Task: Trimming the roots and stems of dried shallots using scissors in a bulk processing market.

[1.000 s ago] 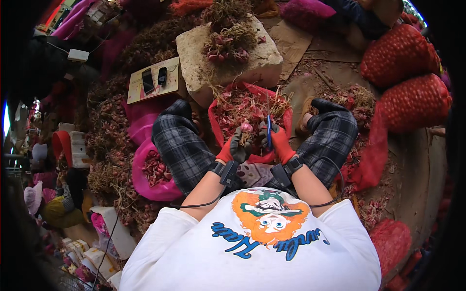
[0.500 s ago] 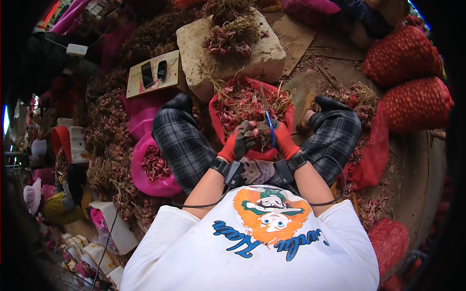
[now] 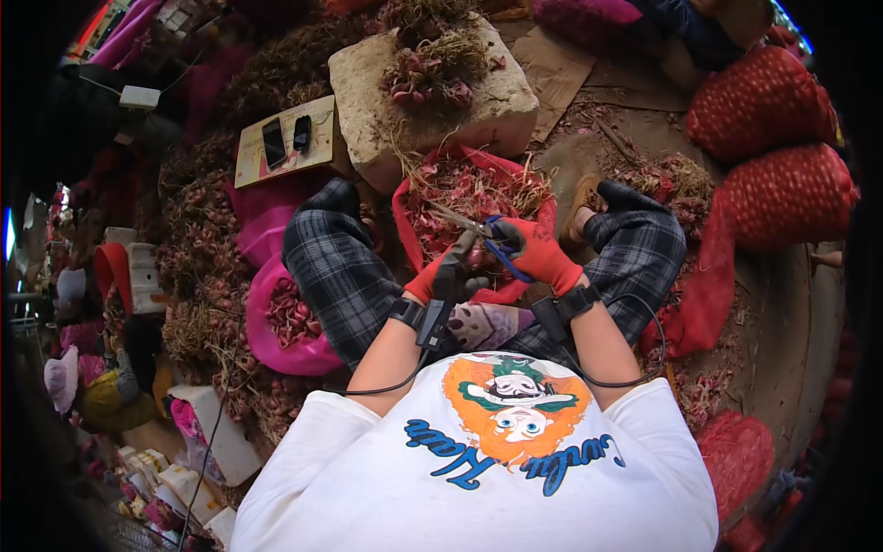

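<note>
My left hand [image 3: 449, 276], in a red and grey glove, is closed on a small shallot that its fingers mostly hide. My right hand [image 3: 544, 254], in a red glove, grips blue-handled scissors [image 3: 471, 224]. The blades point left, just above my left hand. Both hands hover over a red basin [image 3: 403, 230] between my knees, which is filled with shallot skins and dry roots. Black wrist straps with cables sit on both forearms.
A pale stone block [image 3: 501, 106] beyond the basin carries a bunch of shallots [image 3: 428, 74]. A pink basin [image 3: 262, 327] of shallots lies left of my knee. Two phones rest on a cardboard piece [image 3: 253, 156]. Red mesh sacks [image 3: 782, 198] are stacked at right, and shallot heaps lie at left.
The scissors, upright a second ago, have swung down so the blades point left toward my left hand. Both hands have shifted slightly over the red basin.
</note>
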Tool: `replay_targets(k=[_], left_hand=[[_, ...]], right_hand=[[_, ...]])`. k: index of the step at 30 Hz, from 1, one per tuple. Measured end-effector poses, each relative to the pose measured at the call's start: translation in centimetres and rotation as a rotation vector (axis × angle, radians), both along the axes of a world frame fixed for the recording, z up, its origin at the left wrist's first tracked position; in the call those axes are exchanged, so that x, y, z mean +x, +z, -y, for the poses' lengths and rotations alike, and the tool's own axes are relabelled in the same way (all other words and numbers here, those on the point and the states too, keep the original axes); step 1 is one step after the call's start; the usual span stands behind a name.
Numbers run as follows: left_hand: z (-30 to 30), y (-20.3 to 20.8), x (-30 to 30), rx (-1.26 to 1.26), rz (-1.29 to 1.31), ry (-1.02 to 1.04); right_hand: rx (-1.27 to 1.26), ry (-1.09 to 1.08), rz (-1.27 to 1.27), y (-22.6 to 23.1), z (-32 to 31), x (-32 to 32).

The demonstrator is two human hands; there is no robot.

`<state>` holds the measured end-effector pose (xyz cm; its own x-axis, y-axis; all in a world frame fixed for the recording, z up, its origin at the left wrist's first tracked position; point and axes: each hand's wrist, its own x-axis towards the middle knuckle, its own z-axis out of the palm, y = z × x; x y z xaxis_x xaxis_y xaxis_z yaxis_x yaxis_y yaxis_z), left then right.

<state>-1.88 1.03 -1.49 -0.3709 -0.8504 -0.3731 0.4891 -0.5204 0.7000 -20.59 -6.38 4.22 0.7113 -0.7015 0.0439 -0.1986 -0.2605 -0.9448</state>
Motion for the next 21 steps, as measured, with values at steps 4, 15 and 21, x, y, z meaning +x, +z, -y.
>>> replay_targets(k=[4,15,21], left_hand=[[0.3,1.5,0.3,0.141,-0.695,-0.04],[1.8,-1.4,-0.2,0.296,-0.712,0.793],[1.6,-3.7,-0.1,0.164,-0.851,0.698]], right_hand=[[-0.065,-0.256,0.035,1.1,-0.5,0.6],[-0.277,-0.29,-0.7,4.0,-5.6,-2.3],[-0.253,-0.304,-0.74,2.8,-5.9,-1.9]])
